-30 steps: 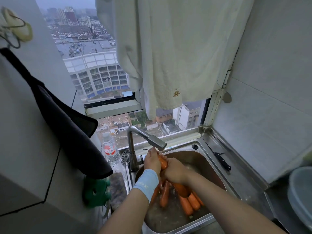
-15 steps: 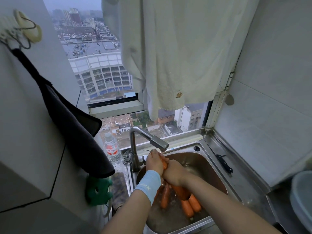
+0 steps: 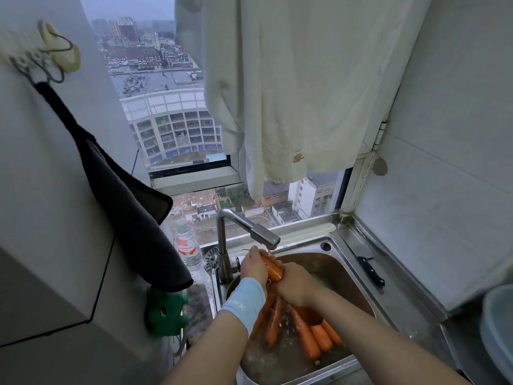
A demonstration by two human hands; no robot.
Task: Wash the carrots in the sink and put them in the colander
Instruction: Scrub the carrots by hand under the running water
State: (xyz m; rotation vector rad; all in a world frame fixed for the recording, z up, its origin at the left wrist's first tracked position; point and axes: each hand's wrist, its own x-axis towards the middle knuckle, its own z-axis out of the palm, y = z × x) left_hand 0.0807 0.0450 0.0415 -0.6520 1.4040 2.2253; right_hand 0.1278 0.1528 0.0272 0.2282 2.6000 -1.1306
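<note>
Both hands hold one orange carrot [image 3: 273, 269] under the spout of the steel tap [image 3: 263, 236], over the sink [image 3: 337, 266]. My left hand [image 3: 253, 266], with a light blue wristband, grips the carrot's upper end. My right hand [image 3: 294, 286] is wrapped round its lower part. Several more carrots [image 3: 308, 333] lie in the water in the sink below my hands. No colander shows in this view.
A black-handled knife [image 3: 370, 269] lies on the steel counter right of the sink. A water bottle [image 3: 188, 247] stands left of the tap, beside a dark hanging cloth [image 3: 125, 201] and a green object [image 3: 166, 312]. A pale container rim [image 3: 499, 329] sits at the far right. A white cloth [image 3: 291, 93] hangs overhead.
The camera has drifted slightly, shifting the scene right. Both hands stay on the same carrot under the tap, with the right hand sliding slightly along it.
</note>
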